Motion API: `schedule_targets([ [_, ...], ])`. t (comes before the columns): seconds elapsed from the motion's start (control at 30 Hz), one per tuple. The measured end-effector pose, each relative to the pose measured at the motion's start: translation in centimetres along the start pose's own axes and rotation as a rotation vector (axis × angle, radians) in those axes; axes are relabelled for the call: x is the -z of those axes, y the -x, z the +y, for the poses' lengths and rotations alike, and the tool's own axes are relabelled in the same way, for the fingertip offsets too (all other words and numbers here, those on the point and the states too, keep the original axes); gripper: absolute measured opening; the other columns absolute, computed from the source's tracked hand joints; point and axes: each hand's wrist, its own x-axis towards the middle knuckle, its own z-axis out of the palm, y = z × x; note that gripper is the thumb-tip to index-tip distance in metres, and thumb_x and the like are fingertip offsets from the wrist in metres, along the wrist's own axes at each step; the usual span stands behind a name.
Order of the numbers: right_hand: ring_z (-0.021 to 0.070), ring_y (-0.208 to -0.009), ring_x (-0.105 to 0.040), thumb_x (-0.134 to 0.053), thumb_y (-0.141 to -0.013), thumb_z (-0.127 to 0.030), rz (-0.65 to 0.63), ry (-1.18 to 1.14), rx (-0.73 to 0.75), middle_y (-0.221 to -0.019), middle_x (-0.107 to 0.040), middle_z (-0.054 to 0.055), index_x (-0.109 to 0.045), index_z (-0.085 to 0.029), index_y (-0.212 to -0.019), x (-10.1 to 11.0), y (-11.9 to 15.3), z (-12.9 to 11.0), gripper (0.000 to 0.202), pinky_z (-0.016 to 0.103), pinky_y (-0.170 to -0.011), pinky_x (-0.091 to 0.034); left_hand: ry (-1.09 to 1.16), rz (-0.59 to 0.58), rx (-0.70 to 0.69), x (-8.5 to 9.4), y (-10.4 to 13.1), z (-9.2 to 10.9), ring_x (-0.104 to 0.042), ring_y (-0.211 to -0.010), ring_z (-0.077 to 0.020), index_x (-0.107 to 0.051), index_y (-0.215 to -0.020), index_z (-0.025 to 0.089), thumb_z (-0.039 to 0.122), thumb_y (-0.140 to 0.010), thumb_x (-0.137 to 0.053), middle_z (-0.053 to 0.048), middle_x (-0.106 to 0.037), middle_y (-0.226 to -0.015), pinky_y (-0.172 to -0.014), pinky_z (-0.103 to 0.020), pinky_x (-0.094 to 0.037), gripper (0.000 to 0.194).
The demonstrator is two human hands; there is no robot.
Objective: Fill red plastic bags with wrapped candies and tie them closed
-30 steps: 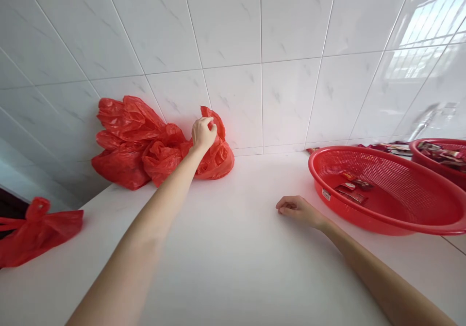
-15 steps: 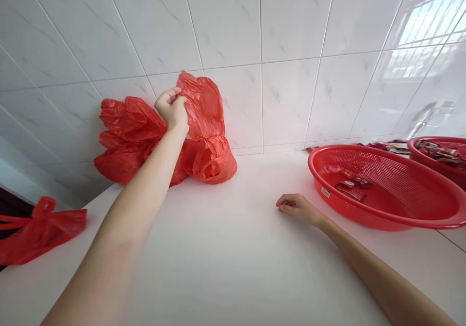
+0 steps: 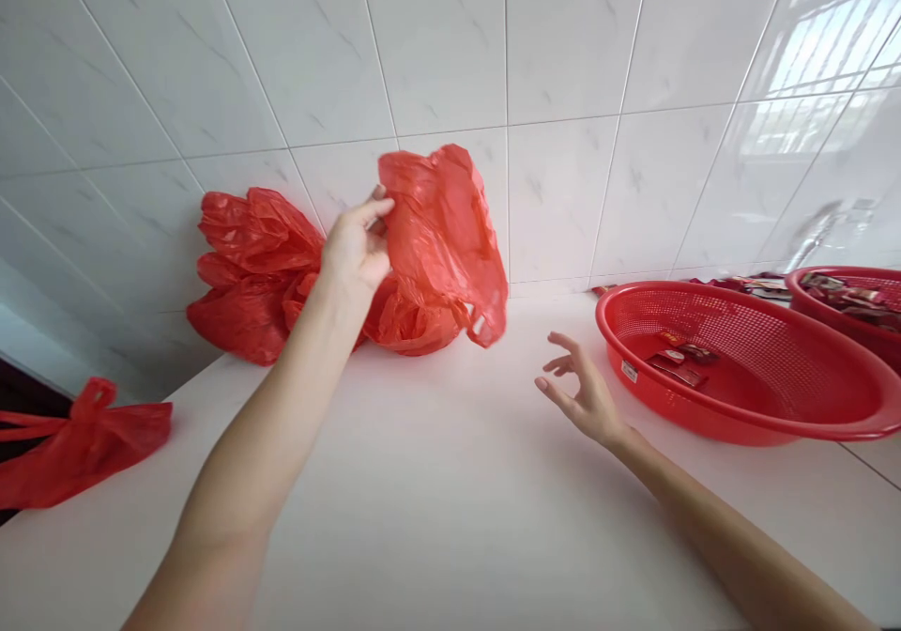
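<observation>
My left hand (image 3: 358,241) pinches the edge of a thin red plastic bag (image 3: 447,227), which hangs loosely above the white surface. Behind and below it, a heap of crumpled red plastic bags (image 3: 246,316) rests against the tiled wall, partly covered by my forearm. On the right, my right hand (image 3: 583,394) is raised a little over the surface with its fingers apart, holding nothing. It is close to the left side of a large red plastic basket (image 3: 690,415), where a few small packets (image 3: 679,368) lie at the bottom.
A second red basket (image 3: 845,316) with several packets stands at the far right. More wrappers (image 3: 756,284) lie along the wall behind the baskets. At the left edge, a knotted red bag (image 3: 91,438) sits by the corner of the white table (image 3: 450,518).
My left hand has moved right with the red bag, which now hangs free of the heap. My right hand has lifted and spread its curled fingers.
</observation>
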Motion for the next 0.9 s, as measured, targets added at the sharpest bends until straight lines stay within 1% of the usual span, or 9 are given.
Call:
schedule_targets([
  [0.1,0.0316,-0.114,-0.064,-0.069,-0.087,-0.053,0.13,0.112,0.292,-0.157,-0.033,0.021,-0.022,-0.03,-0.155,-0.1,0.4,-2.0,0.086,0.051,-0.092,-0.056,0.121,-0.105,0.259,-1.5,4.2,-0.8,-0.068,-0.112,-0.0213,-0.065,-0.093,0.019,0.007,-0.083,-0.059,-0.004,-0.074,-0.098,-0.096,-0.036,-0.06,0.017],
  [0.17,0.0395,-0.137,-0.048,-0.072,-0.085,-0.053,0.148,0.242,0.393,-0.163,-0.022,0.02,-0.017,-0.032,-0.158,-0.4,0.6,-2.7,0.094,0.056,-0.1,-0.053,0.113,-0.137,0.348,-2.3,6.3,-1.6,-0.07,-0.108,-0.0231,-0.066,-0.097,0.017,0.007,-0.081,-0.058,-0.006,-0.075,-0.098,-0.096,-0.04,-0.059,0.021],
  [0.27,0.0384,-0.147,-0.036,-0.062,-0.095,-0.035,0.156,0.395,0.415,-0.163,-0.024,0.017,-0.026,-0.033,-0.156,-1.0,0.6,-2.5,0.071,0.055,-0.107,-0.049,0.101,-0.173,0.446,-2.9,8.2,-2.8,-0.072,-0.102,-0.0248,-0.067,-0.104,0.016,0.005,-0.079,-0.056,-0.008,-0.076,-0.097,-0.095,-0.043,-0.059,0.028],
  [0.37,0.0305,-0.13,-0.057,-0.046,-0.101,-0.022,0.218,0.361,0.341,-0.144,-0.052,0.016,-0.045,-0.031,-0.146,-0.8,0.3,-1.8,0.046,0.046,-0.1,-0.054,0.053,-0.196,0.518,-3.2,9.2,-3.6,-0.071,-0.105,-0.0241,-0.067,-0.106,0.015,0.006,-0.08,-0.056,-0.01,-0.076,-0.103,-0.095,-0.04,-0.059,0.03],
  [0.47,0.0265,-0.102,-0.069,-0.044,-0.102,-0.027,0.277,0.281,0.22,-0.113,-0.068,0.012,-0.064,-0.028,-0.118,0.2,-0.1,-1.8,0.026,0.04,-0.085,-0.058,-0.048,-0.308,0.541,-3.1,10.2,-4.1,-0.065,-0.12,-0.0274,-0.064,-0.117,0.017,0.02,-0.084,-0.063,-0.014,-0.069,-0.127,-0.096,-0.04,-0.057,0.033],
  [0.6,0.023,-0.076,-0.066,-0.043,-0.101,-0.043,0.277,0.228,0.043,-0.085,-0.068,0.008,-0.064,-0.027,-0.093,1.2,-0.4,-2.5,0.028,0.037,-0.072,-0.054,-0.395,-0.559,0.444,-2.9,12.4,-4.8,-0.035,-0.147,-0.0379,-0.043,-0.147,0.03,0.041,-0.07,-0.082,-0.015,-0.035,-0.162,-0.106,-0.05,-0.048,0.087],
  [0.7,0.0206,-0.066,-0.061,-0.04,-0.101,-0.052,0.279,0.196,-0.079,-0.075,-0.066,0.005,-0.059,-0.026,-0.091,1.3,-0.4,-3.0,0.033,0.033,-0.065,-0.049,-0.636,-0.714,0.257,-2.9,13.9,-5.5,-0.019,-0.153,-0.0408,-0.026,-0.156,0.034,0.042,-0.056,-0.091,-0.014,-0.018,-0.167,-0.113,-0.054,-0.04,0.119],
  [0.8,0.0175,-0.058,-0.054,-0.04,-0.099,-0.056,0.309,0.149,-0.139,-0.069,-0.06,0.001,-0.055,-0.025,-0.089,1.4,-0.4,-3.2,0.035,0.029,-0.057,-0.043,-0.711,-0.833,0.187,-2.8,14.1,-6.2,-0.038,-0.144,-0.0381,-0.026,-0.156,0.035,0.028,-0.06,-0.086,-0.015,-0.025,-0.162,-0.101,-0.046,-0.053,0.114],
  [0.9,0.0134,-0.049,-0.041,-0.044,-0.098,-0.059,0.313,0.047,-0.187,-0.059,-0.05,-0.003,-0.052,-0.025,-0.087,1.8,-0.6,-3.4,0.037,0.026,-0.048,-0.033,-0.724,-0.776,0.224,-2.5,12.9,-6.5,-0.064,-0.117,-0.0297,-0.04,-0.15,0.031,0.014,-0.071,-0.07,-0.014,-0.037,-0.156,-0.084,-0.036,-0.06,0.086],
])
